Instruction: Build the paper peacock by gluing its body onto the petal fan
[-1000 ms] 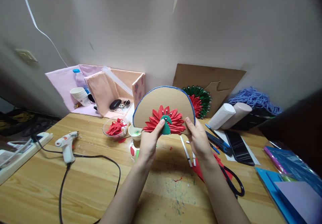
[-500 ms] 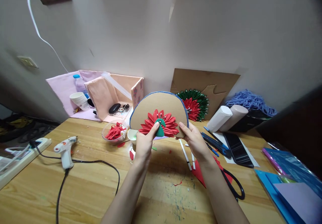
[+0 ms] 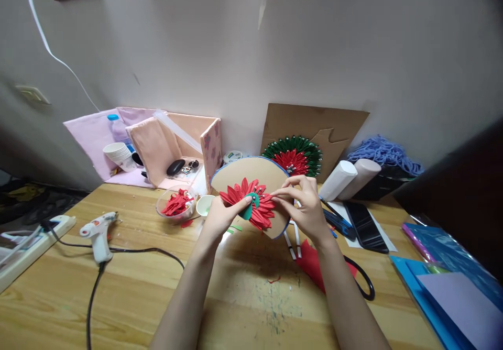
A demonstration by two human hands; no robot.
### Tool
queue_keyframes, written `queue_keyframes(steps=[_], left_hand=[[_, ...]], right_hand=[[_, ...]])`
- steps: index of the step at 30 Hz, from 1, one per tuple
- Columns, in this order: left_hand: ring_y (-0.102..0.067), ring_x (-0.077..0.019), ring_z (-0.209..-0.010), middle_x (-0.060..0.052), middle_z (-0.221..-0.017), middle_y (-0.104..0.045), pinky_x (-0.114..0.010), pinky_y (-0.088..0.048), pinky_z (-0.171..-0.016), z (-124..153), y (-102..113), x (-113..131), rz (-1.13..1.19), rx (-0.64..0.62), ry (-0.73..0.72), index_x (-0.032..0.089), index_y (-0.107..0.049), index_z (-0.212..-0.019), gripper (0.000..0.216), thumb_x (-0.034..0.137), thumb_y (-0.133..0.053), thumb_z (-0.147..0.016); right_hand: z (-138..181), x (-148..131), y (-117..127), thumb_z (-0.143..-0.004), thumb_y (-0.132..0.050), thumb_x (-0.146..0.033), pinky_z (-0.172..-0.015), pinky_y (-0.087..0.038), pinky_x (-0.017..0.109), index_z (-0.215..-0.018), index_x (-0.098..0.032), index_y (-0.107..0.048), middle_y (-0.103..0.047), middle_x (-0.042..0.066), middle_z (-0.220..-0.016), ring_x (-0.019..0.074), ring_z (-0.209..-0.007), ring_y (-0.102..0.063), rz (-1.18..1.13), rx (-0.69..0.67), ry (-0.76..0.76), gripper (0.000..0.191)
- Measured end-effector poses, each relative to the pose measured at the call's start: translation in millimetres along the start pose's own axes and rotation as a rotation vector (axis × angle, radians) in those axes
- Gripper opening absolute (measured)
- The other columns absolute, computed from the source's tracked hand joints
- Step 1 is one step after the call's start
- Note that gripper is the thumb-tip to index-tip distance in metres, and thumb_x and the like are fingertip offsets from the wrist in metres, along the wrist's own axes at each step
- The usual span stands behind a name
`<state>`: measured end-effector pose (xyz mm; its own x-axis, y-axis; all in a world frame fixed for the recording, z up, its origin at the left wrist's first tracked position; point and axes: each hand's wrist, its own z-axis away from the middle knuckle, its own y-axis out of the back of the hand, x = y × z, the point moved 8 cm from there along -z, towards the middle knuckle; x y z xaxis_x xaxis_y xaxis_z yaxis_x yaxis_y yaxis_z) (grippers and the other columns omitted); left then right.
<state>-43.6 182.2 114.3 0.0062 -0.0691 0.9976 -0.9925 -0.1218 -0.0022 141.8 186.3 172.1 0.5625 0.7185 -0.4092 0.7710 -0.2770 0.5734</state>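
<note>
A half-round cardboard piece (image 3: 251, 174) with a blue edge carries a fan of red paper petals (image 3: 251, 203) and a small green bird shape (image 3: 249, 207). My left hand (image 3: 220, 216) grips its lower left side, thumb pressed on the green shape. My right hand (image 3: 304, 208) is over the right part, thumb and forefinger pinched at a red petal tip. The piece is tilted to the right and held just above the wooden table (image 3: 129, 287).
A glue gun (image 3: 96, 229) with a black cord lies left. A bowl of red cuttings (image 3: 176, 203), a paper cup (image 3: 205, 204), a pink box (image 3: 157, 140), a finished red and green fan (image 3: 293, 156), pens (image 3: 293, 237), scissors (image 3: 359, 282) and blue sheets (image 3: 444, 292) surround the work.
The cardboard piece has come down and tilted to the right. My right hand left its lower right edge and now pinches a red petal. The left hand kept its hold.
</note>
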Motion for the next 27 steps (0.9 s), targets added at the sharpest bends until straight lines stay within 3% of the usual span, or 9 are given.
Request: queue_keyframes(steps=[6,16,27], left_hand=[[-0.065,-0.0197,-0.08,-0.006,-0.088,-0.073,-0.029,-0.05,-0.075,2.0,-5.9,-2.0,-0.057,-0.094,-0.001,0.011,-0.069,-0.08,0.026,0.035,-0.07,-0.071],[-0.064,-0.0218,-0.09,-0.009,-0.098,-0.072,-0.032,-0.05,-0.081,2.7,-9.6,-1.6,-0.018,-0.128,0.019,0.011,-0.07,-0.09,0.032,0.035,-0.072,-0.07],[-0.064,-0.0213,-0.092,-0.008,-0.102,-0.071,-0.031,-0.05,-0.083,3.5,-13.4,-1.3,0.005,-0.164,0.008,0.013,-0.07,-0.095,0.034,0.037,-0.071,-0.071]], right_hand=[[0.1,-4.7,-5.2,-0.082,-0.063,-0.022,-0.083,-0.041,0.041,-0.088,-0.026,-0.071,-0.056,0.006,-0.092,0.0227,-0.094,-0.046,0.008,-0.095,0.077,0.011],[2.2,-12.0,-2.7,-0.081,-0.064,-0.019,-0.084,-0.041,0.04,-0.083,-0.024,-0.069,-0.059,0.006,-0.095,0.0224,-0.095,-0.045,0.074,-0.113,0.217,0.007],[2.3,-17.3,-5.0,-0.084,-0.06,-0.02,-0.086,-0.041,0.039,-0.085,-0.022,-0.066,-0.059,0.006,-0.097,0.0223,-0.097,-0.045,0.09,-0.2,0.212,0.006]])
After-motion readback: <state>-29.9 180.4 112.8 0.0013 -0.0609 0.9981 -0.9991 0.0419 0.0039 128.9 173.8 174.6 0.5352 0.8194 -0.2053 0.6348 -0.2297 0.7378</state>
